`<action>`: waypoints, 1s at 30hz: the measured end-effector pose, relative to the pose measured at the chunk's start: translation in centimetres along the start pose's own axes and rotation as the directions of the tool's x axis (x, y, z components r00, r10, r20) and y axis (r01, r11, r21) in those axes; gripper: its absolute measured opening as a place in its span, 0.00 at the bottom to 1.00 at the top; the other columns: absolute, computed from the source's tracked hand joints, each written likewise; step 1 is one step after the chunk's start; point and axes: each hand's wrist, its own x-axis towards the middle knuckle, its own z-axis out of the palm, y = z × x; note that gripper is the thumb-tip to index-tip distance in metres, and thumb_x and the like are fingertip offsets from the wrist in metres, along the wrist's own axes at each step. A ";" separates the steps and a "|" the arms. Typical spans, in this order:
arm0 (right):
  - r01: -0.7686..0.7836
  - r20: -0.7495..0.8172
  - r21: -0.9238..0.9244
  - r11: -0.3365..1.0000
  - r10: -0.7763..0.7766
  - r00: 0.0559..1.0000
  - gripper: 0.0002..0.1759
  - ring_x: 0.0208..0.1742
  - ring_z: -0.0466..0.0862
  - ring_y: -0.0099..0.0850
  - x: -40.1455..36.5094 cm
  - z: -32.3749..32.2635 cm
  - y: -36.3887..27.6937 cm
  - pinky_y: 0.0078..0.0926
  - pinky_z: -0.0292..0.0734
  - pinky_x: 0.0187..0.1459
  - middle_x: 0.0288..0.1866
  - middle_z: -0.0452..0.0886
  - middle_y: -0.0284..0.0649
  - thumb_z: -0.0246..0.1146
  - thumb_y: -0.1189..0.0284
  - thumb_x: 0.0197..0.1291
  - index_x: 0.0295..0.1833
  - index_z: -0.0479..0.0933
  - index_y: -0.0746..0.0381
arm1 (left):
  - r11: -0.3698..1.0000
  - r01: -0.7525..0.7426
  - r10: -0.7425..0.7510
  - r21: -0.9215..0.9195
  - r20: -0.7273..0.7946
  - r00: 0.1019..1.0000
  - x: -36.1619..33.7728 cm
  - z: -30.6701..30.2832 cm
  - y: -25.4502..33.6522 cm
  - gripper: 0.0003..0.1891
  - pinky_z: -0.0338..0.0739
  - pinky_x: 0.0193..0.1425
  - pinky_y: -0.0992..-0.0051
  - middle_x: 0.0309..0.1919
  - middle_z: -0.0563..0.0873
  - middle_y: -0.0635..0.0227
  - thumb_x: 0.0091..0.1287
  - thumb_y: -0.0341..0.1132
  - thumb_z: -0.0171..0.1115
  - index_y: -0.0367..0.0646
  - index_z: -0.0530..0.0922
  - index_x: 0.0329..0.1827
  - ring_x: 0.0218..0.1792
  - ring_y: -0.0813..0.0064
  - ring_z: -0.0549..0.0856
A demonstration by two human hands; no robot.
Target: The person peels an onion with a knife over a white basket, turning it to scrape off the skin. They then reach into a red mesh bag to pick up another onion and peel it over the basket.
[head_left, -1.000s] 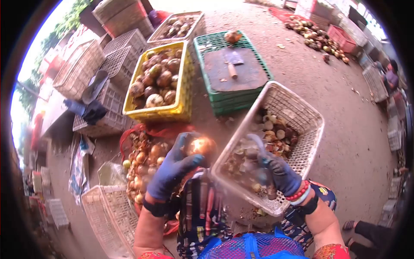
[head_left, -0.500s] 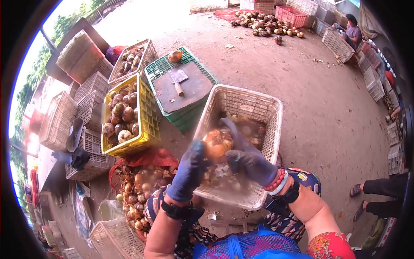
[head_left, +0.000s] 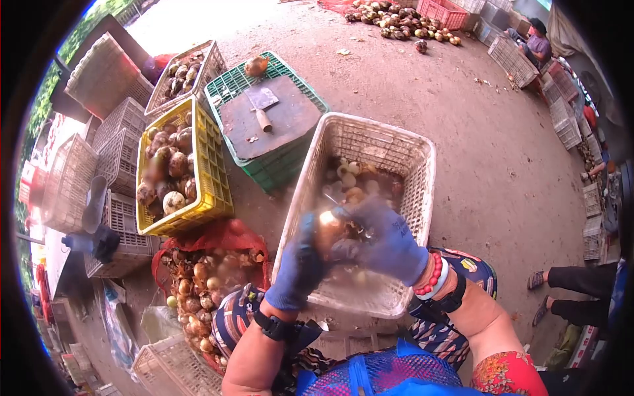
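Both hands wear blue gloves and are over a white crate (head_left: 422, 198) that holds peeled onions and skins. My left hand (head_left: 298, 264) is wrapped round the left side of an onion (head_left: 330, 228) with shiny pale flesh. My right hand (head_left: 386, 241) is closed at the onion's right side, and a small blade (head_left: 332, 198) shows just above the fingers; its handle is hidden in the glove. Motion blurs the fingertips. Left of the crate, a cleaver (head_left: 261, 99) lies on a dark board (head_left: 290, 119) on a green crate (head_left: 264, 171), with an onion (head_left: 256, 65) behind it.
At the left stand a yellow crate (head_left: 218, 178) of onions and a red net sack (head_left: 228, 237) of onions. Stacked crates (head_left: 119, 158) are farther left. A seated person (head_left: 538, 46) is at the far right; another person's legs (head_left: 581, 290) are at the right edge.
The view has shifted slightly. My right hand has turned over the onion, and the curved blade that stood up above it now shows only as a small glint. More pale flesh shows on the onion.
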 end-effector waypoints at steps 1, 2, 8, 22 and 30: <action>-0.024 0.045 0.001 1.000 0.024 0.999 0.19 0.46 0.84 0.44 0.1 0.1 0.0 0.37 0.80 0.49 0.48 0.83 0.47 0.75 0.69 0.55 0.52 0.81 0.62 | 0.898 0.152 -0.137 -0.414 0.065 0.988 0.1 -0.1 0.4 0.21 0.83 0.58 0.68 0.57 0.84 0.61 0.71 0.29 0.66 0.35 0.72 0.65 0.55 0.70 0.86; -0.046 0.089 0.003 0.999 0.046 0.995 0.17 0.45 0.84 0.45 0.1 0.2 0.1 0.37 0.79 0.48 0.46 0.83 0.46 0.74 0.70 0.55 0.49 0.82 0.61 | 0.858 0.168 -0.154 -0.484 0.069 0.986 -0.1 -0.1 0.8 0.20 0.84 0.56 0.67 0.55 0.85 0.60 0.72 0.31 0.65 0.36 0.73 0.64 0.53 0.69 0.86; -0.157 0.479 0.182 0.971 0.052 0.876 0.12 0.42 0.83 0.45 0.5 0.0 0.6 0.37 0.78 0.47 0.43 0.83 0.45 0.72 0.72 0.56 0.46 0.82 0.60 | 0.958 -0.145 0.192 0.248 -0.176 0.965 -0.1 -2.5 -0.7 0.16 0.86 0.49 0.66 0.46 0.86 0.62 0.69 0.29 0.66 0.40 0.77 0.59 0.43 0.65 0.87; -0.696 0.502 0.280 0.661 0.517 0.693 0.20 0.29 0.80 0.26 0.1 -1.2 -1.8 0.29 0.76 0.33 0.31 0.83 0.40 0.57 0.61 0.77 0.61 0.78 0.66 | 0.889 -0.250 0.332 0.384 -0.163 0.929 0.0 -2.9 0.5 0.16 0.86 0.40 0.72 0.47 0.86 0.62 0.79 0.42 0.53 0.39 0.75 0.59 0.45 0.70 0.88; -0.427 0.346 0.252 0.868 0.331 0.878 0.27 0.32 0.82 0.33 -2.6 1.0 -0.6 0.33 0.77 0.34 0.36 0.84 0.44 0.58 0.72 0.71 0.75 0.70 0.59 | 0.955 0.105 -0.134 -0.277 -0.088 0.987 -0.2 -1.9 1.5 0.20 0.79 0.23 0.74 0.38 0.85 0.63 0.81 0.49 0.46 0.40 0.75 0.56 0.26 0.75 0.84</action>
